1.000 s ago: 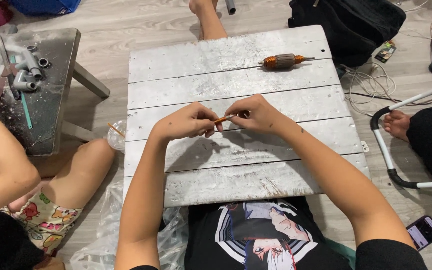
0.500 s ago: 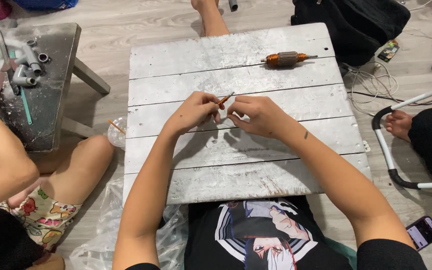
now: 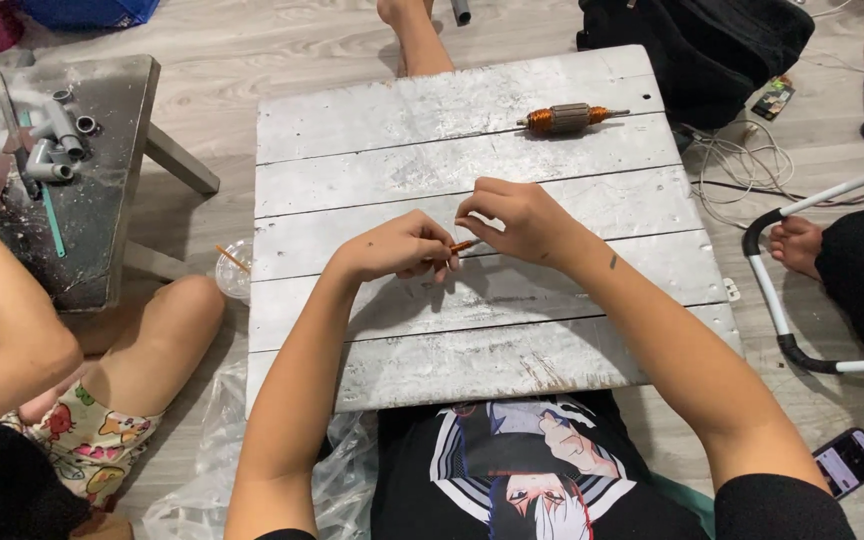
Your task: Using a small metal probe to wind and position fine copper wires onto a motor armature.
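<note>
Now both my hands meet over the middle of the white plank table (image 3: pixel 372 370), working a small orange piece (image 3: pixel 465 245) between them. My left hand (image 3: pixel 392 250) has its fingers curled shut around one end, and my right hand (image 3: pixel 517 215) pinches the other end with thumb and forefinger; what exactly the piece is I cannot tell, as it is mostly hidden. I judge this a fine fitting or twisting step, with both hands held just above the boards. The next move calls for a steady left grip while the right fingertips turn or pull gently. A copper-wound motor armature (image 3: pixel 567 118) lies well apart near the far edge.
</note>
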